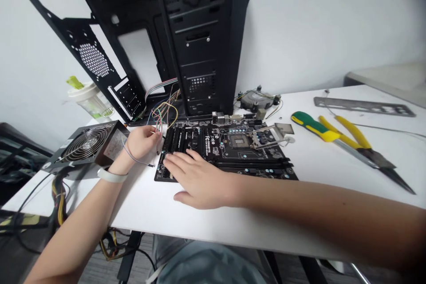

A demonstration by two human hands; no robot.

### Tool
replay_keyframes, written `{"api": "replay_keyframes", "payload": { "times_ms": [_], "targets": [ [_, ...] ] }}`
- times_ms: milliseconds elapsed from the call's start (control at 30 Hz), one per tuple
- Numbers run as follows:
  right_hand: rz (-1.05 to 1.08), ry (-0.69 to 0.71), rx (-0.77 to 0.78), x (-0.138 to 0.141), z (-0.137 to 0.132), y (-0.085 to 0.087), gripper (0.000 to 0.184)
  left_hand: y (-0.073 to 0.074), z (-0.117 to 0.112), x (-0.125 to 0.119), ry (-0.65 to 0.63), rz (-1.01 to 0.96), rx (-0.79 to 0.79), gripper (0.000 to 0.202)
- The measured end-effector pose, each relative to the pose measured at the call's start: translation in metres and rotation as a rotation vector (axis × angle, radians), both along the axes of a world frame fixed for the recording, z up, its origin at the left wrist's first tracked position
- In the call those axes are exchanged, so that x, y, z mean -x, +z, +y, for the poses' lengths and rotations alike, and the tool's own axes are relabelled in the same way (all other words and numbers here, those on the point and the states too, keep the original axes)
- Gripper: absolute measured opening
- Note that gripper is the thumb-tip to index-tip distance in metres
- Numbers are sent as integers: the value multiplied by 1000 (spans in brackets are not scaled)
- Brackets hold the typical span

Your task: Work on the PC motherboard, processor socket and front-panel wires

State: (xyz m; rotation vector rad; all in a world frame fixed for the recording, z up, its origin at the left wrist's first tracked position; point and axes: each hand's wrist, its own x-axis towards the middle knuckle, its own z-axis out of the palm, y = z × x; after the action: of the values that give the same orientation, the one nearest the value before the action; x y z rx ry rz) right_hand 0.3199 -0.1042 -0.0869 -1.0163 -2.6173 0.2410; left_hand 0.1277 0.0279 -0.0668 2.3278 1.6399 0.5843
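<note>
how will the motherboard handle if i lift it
The motherboard looks thin and flat, so it is probably stiff but could flex if lifted by one edge. Its open socket looks fragile, with the metal bracket raised and apt to swing. It probably feels light for its size.

Black motherboard (226,151) flat on white desk (333,213), CPU socket bracket (266,135) raised open; thin grey wire (133,156) looped beside board.

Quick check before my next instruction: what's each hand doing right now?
Left hand: closed, pinching a thin wire.
Right hand: open, resting on the motherboard.
</note>
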Motion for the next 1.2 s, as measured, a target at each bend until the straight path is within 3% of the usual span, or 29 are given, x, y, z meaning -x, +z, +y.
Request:
{"api": "replay_keyframes", "payload": {
  "times_ms": [100, 200, 267, 333, 467, 633, 1200],
  "targets": [
    [132, -81, 109, -6, 8, 22, 74, -1, 0, -2, -33, -14, 14, 33],
    [280, -277, 48, -13, 24, 50, 45, -2, -1, -3, -55, -11, 16, 26],
    [224, -435, 44, -14, 39, 64, 28, -2, -1, -4, -54, -2, 20, 22],
    [115, -537, 97, -10, 56, 68, 24, -3, -1, -3, -52, 6, 30, 18],
    [-24, -635, 214, 12, 86, 56, 19, -4, 0, -2, -65, 23, 70, 18],
    [-63, -739, 167, 38, 103, 42, 28, -2, 0, 0, -67, 57, 119, 22],
    [162, -644, 52, 44, 124, -1, 25, -9, -2, -3, -94, 51, 161, 25]
  ]
}}
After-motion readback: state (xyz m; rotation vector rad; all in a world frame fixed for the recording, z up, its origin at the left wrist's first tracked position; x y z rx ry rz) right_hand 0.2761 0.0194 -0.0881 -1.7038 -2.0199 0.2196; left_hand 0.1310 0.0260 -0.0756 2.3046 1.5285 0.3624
